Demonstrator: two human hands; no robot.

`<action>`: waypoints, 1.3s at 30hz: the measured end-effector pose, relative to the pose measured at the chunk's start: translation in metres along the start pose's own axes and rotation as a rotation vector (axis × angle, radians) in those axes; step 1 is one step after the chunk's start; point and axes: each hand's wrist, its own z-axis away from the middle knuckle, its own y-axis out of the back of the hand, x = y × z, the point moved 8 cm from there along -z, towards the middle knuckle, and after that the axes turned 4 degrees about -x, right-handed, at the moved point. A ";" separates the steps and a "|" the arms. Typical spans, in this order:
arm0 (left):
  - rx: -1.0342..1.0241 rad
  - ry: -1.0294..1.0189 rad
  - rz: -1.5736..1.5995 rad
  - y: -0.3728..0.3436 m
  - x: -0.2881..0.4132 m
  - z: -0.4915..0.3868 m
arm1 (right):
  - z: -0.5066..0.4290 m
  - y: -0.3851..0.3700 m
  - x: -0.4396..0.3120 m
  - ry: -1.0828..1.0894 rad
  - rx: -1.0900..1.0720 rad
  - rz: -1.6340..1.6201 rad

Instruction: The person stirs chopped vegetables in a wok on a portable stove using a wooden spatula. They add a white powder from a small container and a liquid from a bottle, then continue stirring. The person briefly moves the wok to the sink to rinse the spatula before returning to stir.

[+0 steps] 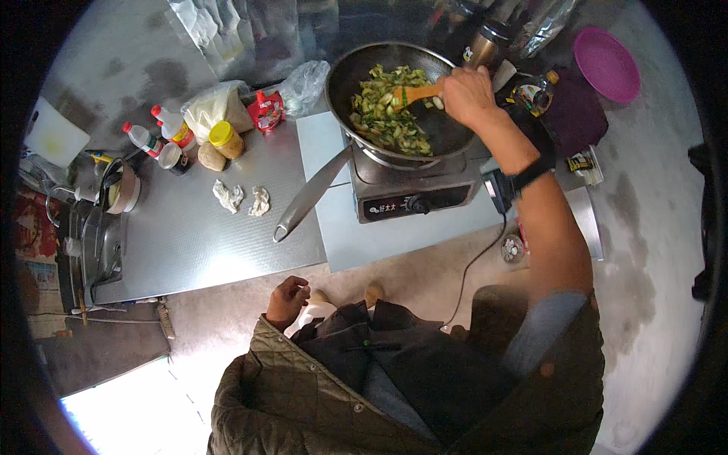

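Observation:
My right hand (470, 95) grips a wooden spatula (418, 94) over the far right side of a dark wok (449, 131). The spatula's blade rests among chopped green vegetables (392, 122), which lie mostly in the left half of the wok. Under the wok stands a single-burner stove (418, 196) with a black knob on its front. The wok's long metal handle (313, 193) points toward me and to the left, with nothing holding it. My left hand (288, 300) hangs before my body, short of the counter edge, its fingers loosely curled and apparently holding nothing.
Left of the wok, the metal counter (187, 244) holds crumpled tissues (228, 196), a yellow-lidded jar (226, 140), bottles (143, 139) and a bag of white granules (218, 111). A sink (102, 250) lies far left. At right are an oil bottle (533, 94) and a purple plate (607, 65).

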 end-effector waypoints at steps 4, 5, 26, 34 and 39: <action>0.026 -0.076 -0.058 0.015 0.016 -0.007 | 0.043 0.047 -0.003 0.117 0.135 0.063; -0.001 -0.094 -0.029 0.016 0.018 -0.011 | 0.046 0.041 0.012 0.010 -0.089 0.080; 0.045 -0.078 0.104 0.014 0.013 -0.050 | -0.012 -0.060 0.038 -0.339 -0.438 -0.415; 0.042 -0.054 0.131 0.001 0.015 -0.054 | -0.022 -0.049 0.005 -0.208 -0.372 -0.292; -0.022 -0.120 0.074 -0.010 0.011 -0.059 | 0.029 0.003 0.006 -0.025 -0.411 -0.047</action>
